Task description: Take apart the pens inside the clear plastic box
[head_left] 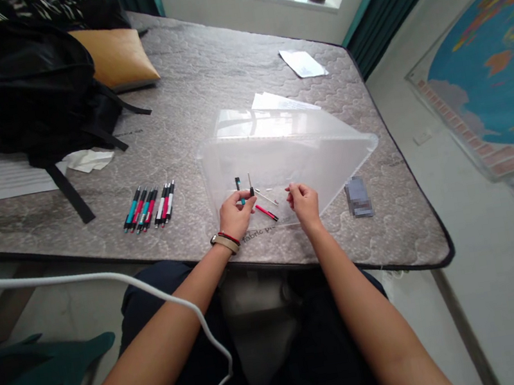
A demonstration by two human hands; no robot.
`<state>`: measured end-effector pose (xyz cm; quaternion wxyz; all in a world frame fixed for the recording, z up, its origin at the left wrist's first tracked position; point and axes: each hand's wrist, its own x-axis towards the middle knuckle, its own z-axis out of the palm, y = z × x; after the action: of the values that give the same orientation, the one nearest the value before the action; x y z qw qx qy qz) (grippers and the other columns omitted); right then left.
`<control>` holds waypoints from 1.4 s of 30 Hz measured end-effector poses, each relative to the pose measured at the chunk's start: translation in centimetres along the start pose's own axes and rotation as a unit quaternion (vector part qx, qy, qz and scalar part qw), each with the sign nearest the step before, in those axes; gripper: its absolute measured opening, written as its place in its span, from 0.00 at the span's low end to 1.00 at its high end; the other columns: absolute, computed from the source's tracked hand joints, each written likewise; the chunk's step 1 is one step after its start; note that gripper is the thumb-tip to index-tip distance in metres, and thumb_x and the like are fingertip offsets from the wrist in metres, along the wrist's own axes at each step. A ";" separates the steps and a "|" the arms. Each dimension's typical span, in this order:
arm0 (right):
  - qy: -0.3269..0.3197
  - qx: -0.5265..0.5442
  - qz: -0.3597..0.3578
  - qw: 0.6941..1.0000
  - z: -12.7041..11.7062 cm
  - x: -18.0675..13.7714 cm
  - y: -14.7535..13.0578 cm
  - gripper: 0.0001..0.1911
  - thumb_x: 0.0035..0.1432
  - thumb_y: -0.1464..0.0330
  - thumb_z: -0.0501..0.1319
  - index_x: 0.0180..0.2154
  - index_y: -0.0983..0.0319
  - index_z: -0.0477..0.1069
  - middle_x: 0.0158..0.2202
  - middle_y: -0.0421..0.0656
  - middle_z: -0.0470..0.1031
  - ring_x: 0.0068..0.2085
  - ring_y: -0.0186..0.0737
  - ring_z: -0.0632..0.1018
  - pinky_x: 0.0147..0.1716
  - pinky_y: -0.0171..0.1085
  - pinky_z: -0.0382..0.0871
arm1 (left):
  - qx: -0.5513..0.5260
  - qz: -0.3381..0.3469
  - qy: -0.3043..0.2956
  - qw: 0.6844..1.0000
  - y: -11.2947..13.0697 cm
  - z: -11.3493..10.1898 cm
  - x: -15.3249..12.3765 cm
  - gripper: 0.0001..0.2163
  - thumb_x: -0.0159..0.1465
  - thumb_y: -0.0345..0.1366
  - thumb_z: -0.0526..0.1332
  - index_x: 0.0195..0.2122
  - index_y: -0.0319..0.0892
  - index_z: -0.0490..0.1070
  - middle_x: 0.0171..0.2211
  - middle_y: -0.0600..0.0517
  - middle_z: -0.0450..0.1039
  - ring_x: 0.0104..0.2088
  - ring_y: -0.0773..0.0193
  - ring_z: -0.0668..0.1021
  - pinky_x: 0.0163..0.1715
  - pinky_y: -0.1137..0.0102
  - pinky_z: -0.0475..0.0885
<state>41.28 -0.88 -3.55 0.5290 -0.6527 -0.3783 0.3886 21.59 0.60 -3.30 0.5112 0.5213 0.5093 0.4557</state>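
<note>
My left hand pinches a black pen part with a thin rod standing up out of it. Close beside its fingers lies a teal and black pen barrel. My right hand is closed, fingertips together, a short way to the right; whatever is between them is too small to make out. Between the hands lie a red pen barrel with a black end and a thin pale refill. These parts rest on a clear plastic sheet or folder. Several assembled pens lie in a row to the left.
The quilted mattress serves as the work surface. Papers lie beyond the plastic. A black backpack and a tan cushion occupy the far left. A blurred grey object is on the right. A white cable crosses my left arm.
</note>
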 end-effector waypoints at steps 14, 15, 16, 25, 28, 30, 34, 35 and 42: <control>-0.012 -0.134 -0.087 0.987 0.7 -0.1 0.6 0.15 0.58 0.57 0.59 0.33 0.62 0.75 0.27 0.42 0.77 0.25 0.37 0.74 0.26 0.34 0.66 | 0.051 0.009 -0.021 0.998 -0.7 0.1 -0.1 0.12 0.55 0.44 0.67 0.35 0.41 0.76 0.30 0.52 0.77 0.24 0.67 0.76 0.24 0.74 0.68; 0.008 -0.146 -0.084 0.986 0.3 0.2 0.8 0.15 0.58 0.57 0.58 0.33 0.62 0.75 0.27 0.42 0.77 0.26 0.37 0.75 0.27 0.34 0.67 | 0.049 0.010 -0.021 0.999 -0.5 0.1 -0.1 0.12 0.55 0.44 0.68 0.35 0.41 0.76 0.30 0.52 0.77 0.24 0.67 0.77 0.24 0.74 0.68; 0.026 -0.161 -0.081 0.983 0.0 0.4 1.0 0.16 0.58 0.57 0.58 0.33 0.63 0.75 0.28 0.43 0.77 0.26 0.38 0.75 0.28 0.35 0.67 | 0.044 0.010 -0.018 0.999 -0.4 0.0 -0.1 0.12 0.55 0.44 0.68 0.35 0.41 0.76 0.30 0.52 0.77 0.24 0.67 0.77 0.25 0.74 0.69; 0.007 -0.281 -0.104 0.954 -1.0 0.7 1.9 0.12 0.55 0.63 0.58 0.35 0.62 0.77 0.33 0.45 0.80 0.33 0.41 0.77 0.39 0.40 0.70 | 0.015 0.024 0.002 1.000 0.3 -0.3 0.1 0.14 0.56 0.46 0.67 0.37 0.40 0.75 0.33 0.51 0.78 0.26 0.66 0.79 0.26 0.73 0.71; 0.039 -0.293 -0.106 0.949 -1.1 0.7 1.7 0.13 0.55 0.65 0.58 0.38 0.64 0.77 0.34 0.47 0.79 0.34 0.42 0.77 0.40 0.40 0.70 | 0.037 0.030 0.003 0.999 0.0 -0.1 0.0 0.12 0.57 0.44 0.66 0.36 0.41 0.75 0.32 0.51 0.78 0.27 0.65 0.78 0.29 0.72 0.72; 0.062 -0.284 -0.113 0.950 -1.2 0.7 1.6 0.14 0.55 0.65 0.58 0.40 0.65 0.76 0.35 0.48 0.79 0.34 0.43 0.78 0.40 0.40 0.70 | 0.059 0.035 -0.001 0.998 -0.1 0.2 -0.3 0.11 0.57 0.43 0.66 0.36 0.41 0.76 0.33 0.51 0.78 0.29 0.65 0.78 0.30 0.72 0.72; 0.111 -0.218 -0.114 0.963 -1.1 0.9 1.5 0.16 0.58 0.63 0.56 0.43 0.64 0.74 0.38 0.48 0.79 0.32 0.40 0.78 0.37 0.39 0.71 | 0.102 0.054 -0.041 0.993 -0.2 0.8 -1.2 0.10 0.58 0.42 0.66 0.37 0.42 0.77 0.34 0.50 0.79 0.30 0.65 0.77 0.33 0.71 0.71; 0.115 -0.192 -0.098 0.970 -1.1 0.9 1.6 0.17 0.59 0.63 0.55 0.45 0.64 0.73 0.39 0.48 0.79 0.31 0.39 0.78 0.35 0.38 0.72 | 0.109 0.060 -0.057 0.991 -0.2 1.0 -1.5 0.10 0.58 0.42 0.65 0.37 0.42 0.77 0.34 0.51 0.79 0.31 0.65 0.77 0.33 0.71 0.71; 0.076 -0.243 -0.036 0.966 -1.1 0.7 2.3 0.20 0.62 0.66 0.51 0.51 0.66 0.71 0.48 0.52 0.78 0.33 0.40 0.80 0.42 0.41 0.73 | 0.129 0.072 -0.118 0.982 -0.3 2.3 -3.3 0.08 0.60 0.40 0.65 0.37 0.42 0.77 0.34 0.52 0.80 0.30 0.66 0.77 0.32 0.72 0.71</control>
<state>42.74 -1.06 -5.78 0.3954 -0.7753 -0.4431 0.2151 23.61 -2.81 -3.56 0.4625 0.6681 0.4607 0.3569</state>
